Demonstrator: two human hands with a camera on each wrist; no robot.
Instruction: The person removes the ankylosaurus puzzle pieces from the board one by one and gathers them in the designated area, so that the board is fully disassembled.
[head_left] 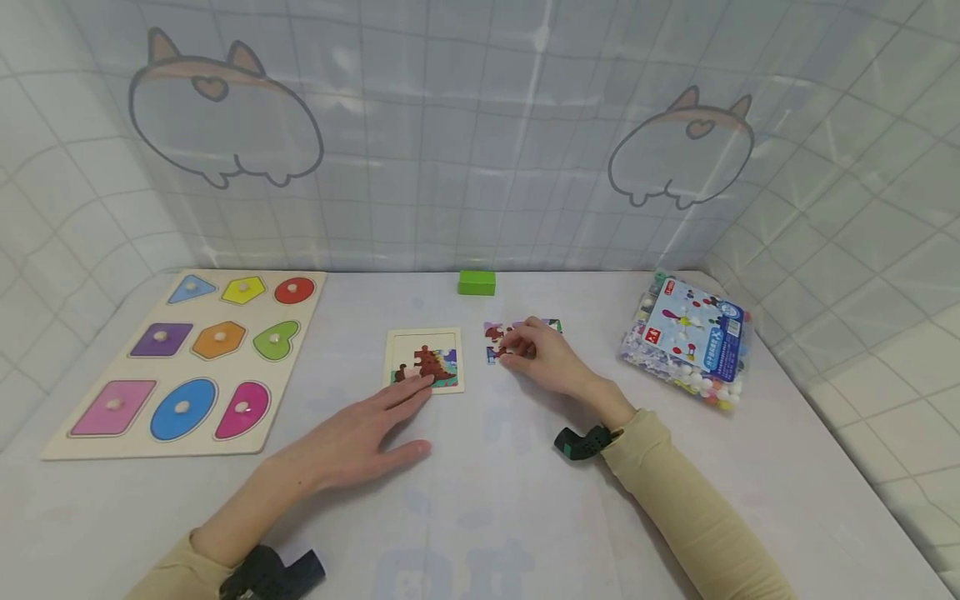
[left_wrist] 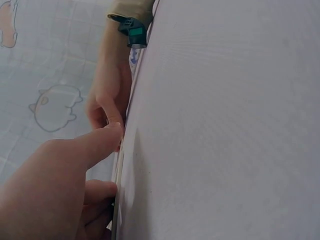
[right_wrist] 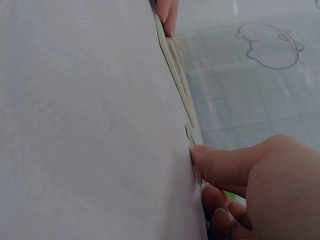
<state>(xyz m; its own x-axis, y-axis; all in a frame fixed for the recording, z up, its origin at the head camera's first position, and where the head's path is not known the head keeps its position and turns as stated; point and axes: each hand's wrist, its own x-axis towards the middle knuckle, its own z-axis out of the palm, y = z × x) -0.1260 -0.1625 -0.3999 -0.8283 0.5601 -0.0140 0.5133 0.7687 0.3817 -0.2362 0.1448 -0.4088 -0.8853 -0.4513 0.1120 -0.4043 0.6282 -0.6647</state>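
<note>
A small wooden puzzle tray (head_left: 423, 333) lies mid-table, with a partly assembled brown dinosaur picture (head_left: 432, 363) in it. My left hand (head_left: 367, 429) rests with extended fingers on the tray's lower left part, covering some of the picture, its thumb out to the side. To the right of the tray is a group of loose jigsaw pieces (head_left: 492, 332) in brown, purple and blue. Over them, my right hand (head_left: 551, 358) pinches a jigsaw piece (right_wrist: 190, 134) between thumb and curled fingers, low at the table surface. The fingers hide much of that group.
A shape board (head_left: 281, 400) with several coloured knobbed shapes lies on the left. Behind the tray sits a green block (head_left: 477, 283). At the right is a clear bag of colourful beads (head_left: 686, 337) with a blue label. A patterned curtain (head_left: 480, 150) rises behind the table.
</note>
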